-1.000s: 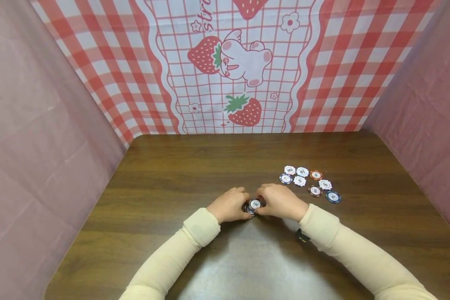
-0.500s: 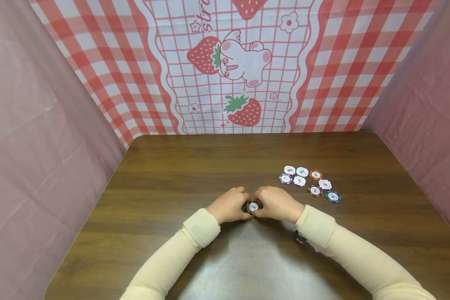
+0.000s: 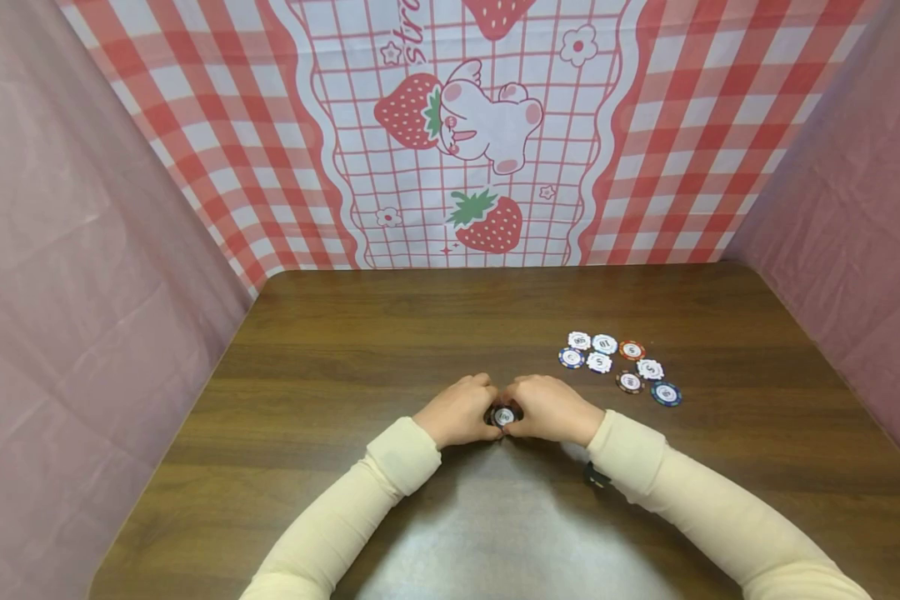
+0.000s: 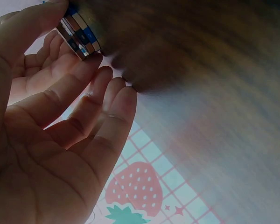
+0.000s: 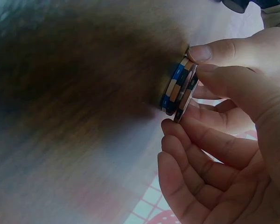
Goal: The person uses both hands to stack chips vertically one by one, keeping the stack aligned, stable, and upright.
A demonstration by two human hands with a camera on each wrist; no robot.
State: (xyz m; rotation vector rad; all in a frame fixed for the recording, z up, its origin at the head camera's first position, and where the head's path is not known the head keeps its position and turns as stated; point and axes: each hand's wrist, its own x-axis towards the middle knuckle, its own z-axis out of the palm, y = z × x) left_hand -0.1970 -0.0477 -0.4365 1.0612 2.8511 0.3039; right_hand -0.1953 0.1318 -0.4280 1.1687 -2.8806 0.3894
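Carefully, we are squaring the small stack of poker chips (image 3: 505, 414) at the table's (image 3: 345, 350) middle, left hand (image 3: 457, 410) and right hand (image 3: 551, 407) both pinching its edges with curled fingers, pressing evenly so the tilted top chip is settling flush.

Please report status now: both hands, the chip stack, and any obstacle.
Left hand and right hand pinch chip stack on table. Loose chips lie apart, right side. No obstacle seen.
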